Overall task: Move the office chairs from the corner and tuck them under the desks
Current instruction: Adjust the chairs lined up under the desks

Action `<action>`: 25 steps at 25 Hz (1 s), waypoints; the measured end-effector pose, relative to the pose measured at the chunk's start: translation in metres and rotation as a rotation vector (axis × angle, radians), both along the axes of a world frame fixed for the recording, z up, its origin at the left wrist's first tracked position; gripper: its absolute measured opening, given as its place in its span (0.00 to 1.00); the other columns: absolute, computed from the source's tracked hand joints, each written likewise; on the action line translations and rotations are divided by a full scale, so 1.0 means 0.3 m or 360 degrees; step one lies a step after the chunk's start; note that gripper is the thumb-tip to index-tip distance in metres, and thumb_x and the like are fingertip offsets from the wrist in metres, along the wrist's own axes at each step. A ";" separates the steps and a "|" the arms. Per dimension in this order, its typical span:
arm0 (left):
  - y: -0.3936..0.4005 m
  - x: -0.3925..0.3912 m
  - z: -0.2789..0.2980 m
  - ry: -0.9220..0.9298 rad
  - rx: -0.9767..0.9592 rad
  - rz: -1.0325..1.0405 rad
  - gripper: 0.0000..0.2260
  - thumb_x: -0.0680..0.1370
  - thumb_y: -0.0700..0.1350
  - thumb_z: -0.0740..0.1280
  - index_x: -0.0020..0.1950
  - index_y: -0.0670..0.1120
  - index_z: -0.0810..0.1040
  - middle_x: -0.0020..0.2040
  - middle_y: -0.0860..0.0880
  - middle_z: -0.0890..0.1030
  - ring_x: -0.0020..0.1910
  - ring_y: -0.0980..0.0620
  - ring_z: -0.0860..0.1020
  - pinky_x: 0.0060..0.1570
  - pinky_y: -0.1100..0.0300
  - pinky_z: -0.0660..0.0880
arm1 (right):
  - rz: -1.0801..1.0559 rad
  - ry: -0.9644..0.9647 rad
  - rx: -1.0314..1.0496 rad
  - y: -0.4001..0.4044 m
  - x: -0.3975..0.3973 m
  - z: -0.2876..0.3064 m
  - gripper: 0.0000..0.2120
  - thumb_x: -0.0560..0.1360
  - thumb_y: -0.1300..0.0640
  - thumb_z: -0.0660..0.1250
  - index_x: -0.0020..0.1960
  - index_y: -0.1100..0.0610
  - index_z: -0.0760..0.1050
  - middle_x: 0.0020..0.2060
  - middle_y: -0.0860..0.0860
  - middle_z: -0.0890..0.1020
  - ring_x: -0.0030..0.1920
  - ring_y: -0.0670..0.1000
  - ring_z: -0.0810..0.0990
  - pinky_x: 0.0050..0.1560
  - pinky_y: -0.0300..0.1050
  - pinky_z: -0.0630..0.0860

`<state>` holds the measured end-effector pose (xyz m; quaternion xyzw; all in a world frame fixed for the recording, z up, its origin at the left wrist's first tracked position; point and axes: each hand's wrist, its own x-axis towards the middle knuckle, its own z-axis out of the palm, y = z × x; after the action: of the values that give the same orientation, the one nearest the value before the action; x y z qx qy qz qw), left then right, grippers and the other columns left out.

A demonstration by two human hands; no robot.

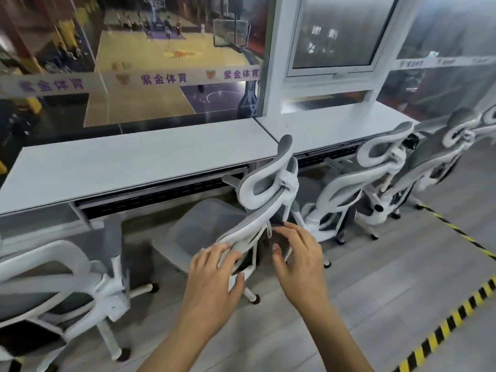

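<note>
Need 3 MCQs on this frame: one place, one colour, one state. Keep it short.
1. Where is the white-framed grey mesh office chair under the hands?
A) at the white desk
B) on the striped tape
C) on the desk

2. Colours of the striped floor tape?
A) red-white
B) yellow-black
C) blue-white

3. What is the left hand doing?
A) hanging free
B) on the chair's backrest frame
C) on the desk

A: seat faces the desk edge. B: yellow and black bars. B: fingers lie on the white frame; right hand is beside it.

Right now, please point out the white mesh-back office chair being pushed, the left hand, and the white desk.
white mesh-back office chair (264, 181): head view, headrest frame.
left hand (212, 280): head view, back of hand.
white desk (128, 167): head view, bare top.
</note>
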<state>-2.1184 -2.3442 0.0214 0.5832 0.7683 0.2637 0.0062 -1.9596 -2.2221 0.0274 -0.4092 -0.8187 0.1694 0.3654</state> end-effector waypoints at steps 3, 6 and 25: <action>0.153 0.045 -0.028 -0.0032 -0.0018 0.0023 0.14 0.76 0.57 0.57 0.59 0.57 0.73 0.64 0.56 0.72 0.64 0.50 0.70 0.65 0.53 0.66 | -0.0023 0.0018 -0.0042 0.181 0.046 -0.015 0.16 0.75 0.57 0.69 0.63 0.48 0.76 0.62 0.43 0.76 0.65 0.44 0.73 0.66 0.50 0.70; 0.309 0.056 -0.077 0.0037 -0.0040 0.0110 0.15 0.76 0.56 0.58 0.62 0.56 0.72 0.64 0.55 0.72 0.62 0.49 0.71 0.63 0.52 0.68 | 0.0012 -0.0036 -0.0071 0.351 0.050 -0.025 0.17 0.75 0.58 0.69 0.63 0.48 0.76 0.62 0.42 0.76 0.64 0.44 0.73 0.65 0.51 0.71; 0.724 0.136 -0.271 -0.0010 -0.0215 0.0880 0.32 0.59 0.44 0.83 0.61 0.49 0.77 0.48 0.50 0.76 0.49 0.48 0.75 0.68 0.43 0.70 | 0.0254 -0.0476 -0.0185 1.147 -0.119 -0.120 0.15 0.78 0.61 0.62 0.63 0.56 0.75 0.61 0.59 0.79 0.58 0.63 0.75 0.57 0.58 0.70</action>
<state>-2.0775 -2.1270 -0.0598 0.3489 0.9140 0.2055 -0.0248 -1.9953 -1.8780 -0.0087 -0.3841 -0.8826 0.1820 0.2008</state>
